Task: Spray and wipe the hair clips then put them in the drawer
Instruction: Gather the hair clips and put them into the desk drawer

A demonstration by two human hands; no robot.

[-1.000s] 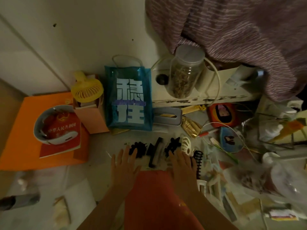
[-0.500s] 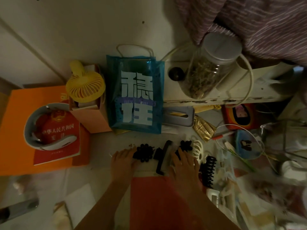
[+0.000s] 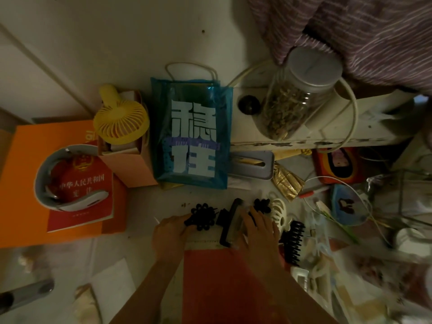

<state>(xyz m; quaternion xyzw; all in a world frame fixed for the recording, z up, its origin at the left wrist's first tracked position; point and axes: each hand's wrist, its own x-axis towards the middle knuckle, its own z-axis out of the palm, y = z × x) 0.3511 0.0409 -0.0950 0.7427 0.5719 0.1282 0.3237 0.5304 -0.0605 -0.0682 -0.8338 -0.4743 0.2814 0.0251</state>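
Both your hands have moved fwd onto the clips. Left hand [image 3: 171, 232] pinches the bumpy black flower clip [image 3: 202, 217]; right hand [image 3: 258, 228], fingers curled, grips the long black bar clip [image 3: 232, 224], long axis near-to-far w/ slight tilt. Blue bag [image 3: 191, 134] stands beyond on the surface [image 3: 140, 202].

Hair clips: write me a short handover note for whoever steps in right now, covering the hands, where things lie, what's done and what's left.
Left hand: fingers curled at the black flower clip.
Right hand: lying over the long black clip; grip unclear.
A second flower clip, a white clip and a black claw clip lie beside the right hand on the table.
Done: clips gathered in a row.
Left: spray, wipe, put away. No spray, cloth or drawer in view.
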